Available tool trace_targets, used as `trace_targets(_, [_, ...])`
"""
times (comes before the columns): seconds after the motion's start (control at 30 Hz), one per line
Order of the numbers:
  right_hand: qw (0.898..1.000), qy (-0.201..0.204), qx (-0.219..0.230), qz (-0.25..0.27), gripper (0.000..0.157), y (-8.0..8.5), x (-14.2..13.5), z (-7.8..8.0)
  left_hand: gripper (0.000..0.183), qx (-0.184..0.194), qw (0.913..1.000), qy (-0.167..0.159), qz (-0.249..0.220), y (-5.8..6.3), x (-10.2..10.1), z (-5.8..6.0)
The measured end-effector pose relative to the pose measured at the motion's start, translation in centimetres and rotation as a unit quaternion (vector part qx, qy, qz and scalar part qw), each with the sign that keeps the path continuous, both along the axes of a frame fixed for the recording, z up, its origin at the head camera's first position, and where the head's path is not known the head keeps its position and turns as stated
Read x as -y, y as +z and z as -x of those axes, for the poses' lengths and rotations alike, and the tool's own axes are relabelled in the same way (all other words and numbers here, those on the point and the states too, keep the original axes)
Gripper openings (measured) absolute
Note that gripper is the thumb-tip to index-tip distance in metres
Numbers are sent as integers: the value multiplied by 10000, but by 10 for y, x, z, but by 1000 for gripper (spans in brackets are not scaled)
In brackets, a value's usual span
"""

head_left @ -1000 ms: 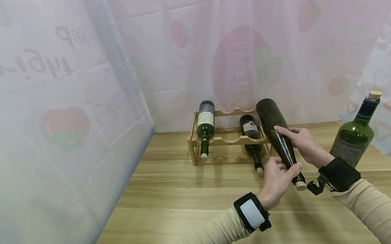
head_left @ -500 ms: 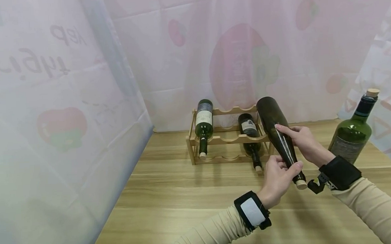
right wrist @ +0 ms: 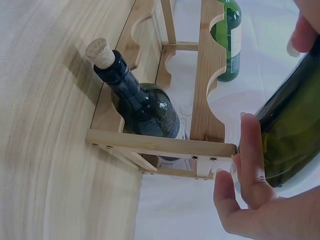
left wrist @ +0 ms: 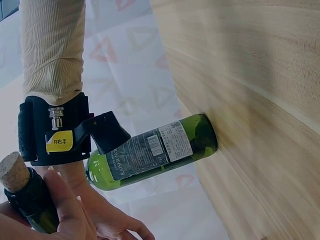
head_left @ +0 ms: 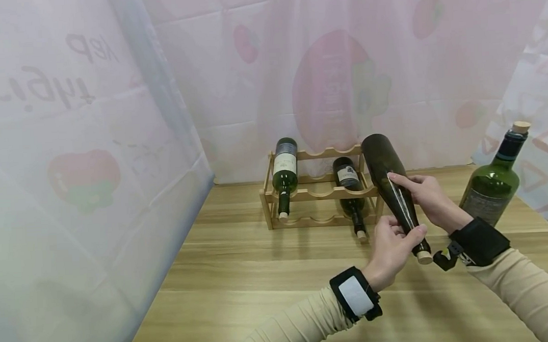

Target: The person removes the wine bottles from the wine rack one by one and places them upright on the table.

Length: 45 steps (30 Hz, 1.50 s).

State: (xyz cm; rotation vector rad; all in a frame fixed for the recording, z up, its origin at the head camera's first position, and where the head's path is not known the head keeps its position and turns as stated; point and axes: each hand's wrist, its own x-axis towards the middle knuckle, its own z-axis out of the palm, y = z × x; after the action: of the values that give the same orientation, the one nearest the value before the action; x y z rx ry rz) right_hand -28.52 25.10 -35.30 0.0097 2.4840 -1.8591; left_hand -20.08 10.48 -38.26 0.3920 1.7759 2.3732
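Both hands hold a dark, corked wine bottle [head_left: 385, 161], tilted with its base up and away and its neck toward the person. My left hand [head_left: 390, 252] grips the neck just behind the cork [left wrist: 15, 172]. Higher up, my right hand [head_left: 429, 200] holds the body, thumb on top; its fingers [right wrist: 252, 160] show under the glass in the right wrist view. The bottle's base is above the right end of a two-tier wooden wine rack [head_left: 314, 196]. Whether the bottle touches the rack, I cannot tell.
A labelled green bottle [head_left: 285, 176] lies on the rack's upper tier at left. Another dark bottle [right wrist: 150, 110] lies in the lower tier at right, cork outward. One corked green bottle [head_left: 492, 187] stands upright right of my right hand. Printed curtains [head_left: 261, 100] enclose the wooden table [head_left: 242, 274].
The held bottle and both hands have shifted slightly right relative to the rack. The grips look the same, and the head view has moved a little.
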Motion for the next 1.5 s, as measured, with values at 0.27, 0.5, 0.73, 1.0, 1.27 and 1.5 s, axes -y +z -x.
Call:
trace_targets(0.27, [9999,-19,-57,156,66,-1,-3,-3,28,69,10000,-45,18,-1,-2,-2])
trace_targets(0.5, [9998,-18,-63,177,67,-1,-6,-5,27,113,9999,-49,14,0,-4,-3])
trace_targets(0.73, [9998,1,-43,185,62,-1,-7,-8,28,121,9999,-62,3,0,-6,-4])
trace_targets(1.0, [9999,-51,-69,107,62,0,-10,-8,29,133,9999,-90,-4,1,-8,-4])
trace_targets(1.27, [9998,-133,-33,146,62,-1,-13,-8,29,77,9999,-101,56,1,-10,-4])
trace_targets(1.5, [9997,-140,-48,210,61,0,-13,-9,29,35,9999,-105,62,1,-10,-4])
